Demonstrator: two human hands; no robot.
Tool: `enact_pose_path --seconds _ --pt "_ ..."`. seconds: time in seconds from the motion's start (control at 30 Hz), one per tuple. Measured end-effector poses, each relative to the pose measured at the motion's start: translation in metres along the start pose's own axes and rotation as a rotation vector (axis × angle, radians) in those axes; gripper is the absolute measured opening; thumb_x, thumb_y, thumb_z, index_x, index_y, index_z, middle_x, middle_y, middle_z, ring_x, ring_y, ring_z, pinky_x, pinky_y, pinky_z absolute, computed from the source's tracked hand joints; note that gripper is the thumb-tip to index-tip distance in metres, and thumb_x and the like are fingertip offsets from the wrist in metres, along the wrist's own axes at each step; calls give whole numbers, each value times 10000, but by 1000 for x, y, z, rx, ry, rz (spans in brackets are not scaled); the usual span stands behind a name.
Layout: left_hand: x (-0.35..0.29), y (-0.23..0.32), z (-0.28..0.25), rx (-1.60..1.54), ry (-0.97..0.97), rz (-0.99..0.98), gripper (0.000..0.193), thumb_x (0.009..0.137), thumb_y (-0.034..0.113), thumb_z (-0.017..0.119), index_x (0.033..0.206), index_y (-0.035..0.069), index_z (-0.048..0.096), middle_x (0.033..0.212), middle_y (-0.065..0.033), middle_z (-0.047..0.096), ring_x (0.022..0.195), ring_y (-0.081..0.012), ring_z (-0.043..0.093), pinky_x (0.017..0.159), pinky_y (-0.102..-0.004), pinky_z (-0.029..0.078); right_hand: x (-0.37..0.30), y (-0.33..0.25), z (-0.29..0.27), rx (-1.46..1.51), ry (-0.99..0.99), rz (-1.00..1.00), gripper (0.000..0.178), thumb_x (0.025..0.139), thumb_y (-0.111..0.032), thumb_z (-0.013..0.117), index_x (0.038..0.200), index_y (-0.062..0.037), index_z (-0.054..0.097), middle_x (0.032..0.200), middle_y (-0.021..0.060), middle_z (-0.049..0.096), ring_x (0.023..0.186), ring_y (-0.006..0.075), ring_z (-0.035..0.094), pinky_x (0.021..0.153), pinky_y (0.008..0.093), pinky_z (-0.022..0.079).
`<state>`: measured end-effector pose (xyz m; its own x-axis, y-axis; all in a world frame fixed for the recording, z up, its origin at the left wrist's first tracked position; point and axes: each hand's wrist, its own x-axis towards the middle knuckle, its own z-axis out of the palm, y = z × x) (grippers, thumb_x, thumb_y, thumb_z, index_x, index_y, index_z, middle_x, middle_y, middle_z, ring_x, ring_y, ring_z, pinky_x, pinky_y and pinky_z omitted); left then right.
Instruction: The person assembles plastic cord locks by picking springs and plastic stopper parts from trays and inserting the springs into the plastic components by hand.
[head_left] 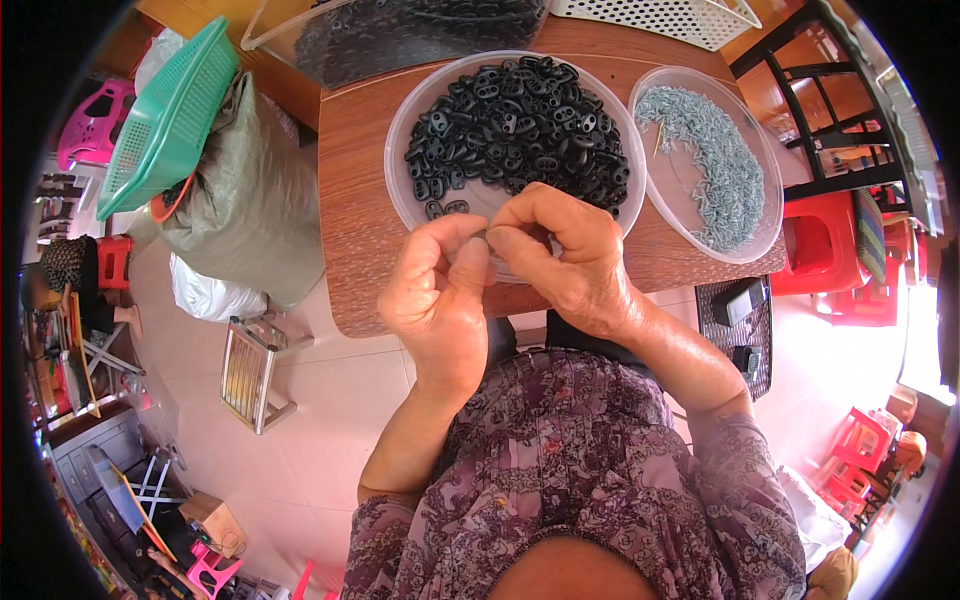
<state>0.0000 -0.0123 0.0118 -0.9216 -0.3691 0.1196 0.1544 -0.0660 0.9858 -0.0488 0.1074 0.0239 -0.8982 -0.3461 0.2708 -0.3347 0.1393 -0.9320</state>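
Note:
My left hand (440, 275) and my right hand (565, 245) meet over the near rim of a clear round tub (397, 190), thumbs and forefingers pinched together. Whatever small piece lies between the fingertips is mostly hidden and too small to name. Many small black plastic pieces with two holes (515, 120) fill the tub, and a few lie apart near its front. To the right, a second shallow clear tub (680, 225) contains many small pale blue-grey pieces (725, 165), with a thin yellowish stick (657, 140) among them.
Both tubs stand on a brown wooden table (350, 230). Behind them are a clear bin of black pieces (420, 40) and a white perforated basket (660, 20). A full sack (255, 200) with a green basket (165, 125) stands left, above a small metal stool (255, 365). Red stools (825, 245) stand right.

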Motion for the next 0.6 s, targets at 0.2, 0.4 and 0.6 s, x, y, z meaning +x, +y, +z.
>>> enact_pose_path --seconds 0.2,0.4,0.6 --pt "0 0 5 -91 47 6 114 838 -33 554 944 -27 596 811 -8 585 659 -47 497 585 -180 417 -2 4 7 9 42 -40 64 770 -27 609 806 10 571 718 107 563 616 196 554 551 298 446" --pt "1 0 1 -47 72 17 128 838 -25 561 960 -30 600 828 -4 576 691 -47 493 607 -180 412 -4 0 6 97 52 1 75 770 -2 598 841 20 582 747 115 575 654 196 571 573 300 456" --pt "1 1 1 39 58 14 115 831 -11 580 941 -31 608 842 3 566 717 -43 492 641 -176 409 0 8 0 -32 42 -161 96 737 18 615 829 7 590 713 102 562 631 207 555 554 302 444"
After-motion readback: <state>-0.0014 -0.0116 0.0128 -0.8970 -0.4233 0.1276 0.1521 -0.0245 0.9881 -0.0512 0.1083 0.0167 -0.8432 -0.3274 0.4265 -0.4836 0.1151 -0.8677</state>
